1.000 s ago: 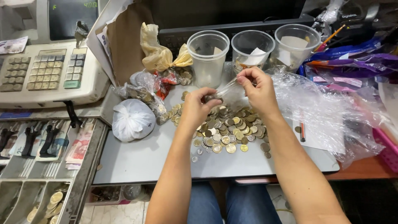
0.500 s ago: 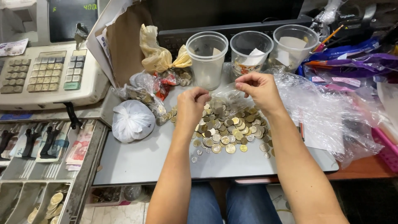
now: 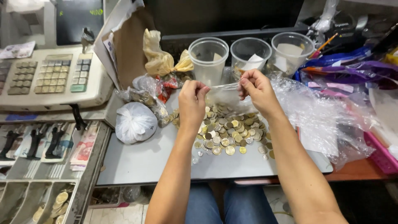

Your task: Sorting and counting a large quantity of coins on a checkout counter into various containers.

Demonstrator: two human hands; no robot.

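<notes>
From the head camera, both hands were raised just above a grey desk (image 3: 145,161) and shared one small clear plastic bag (image 3: 222,93). The left hand (image 3: 191,101) pinched the bag's left top corner between thumb and fingertips, its grip clamped on the film. The right hand (image 3: 258,89) pinched the right top corner the same way, grip closed on the plastic. The bag's mouth ran as a taut line from one hand to the other, so its long axis lay left to right, level with both hands and equally close to each. Its body hung down toward the pile of coins (image 3: 230,132), which lay directly beneath and slightly nearer the person. Three clear plastic cups (image 3: 208,58) stood in a row just behind the hands. A tied white bag (image 3: 134,122) rested to the left, beside a cash register (image 3: 49,79).
</notes>
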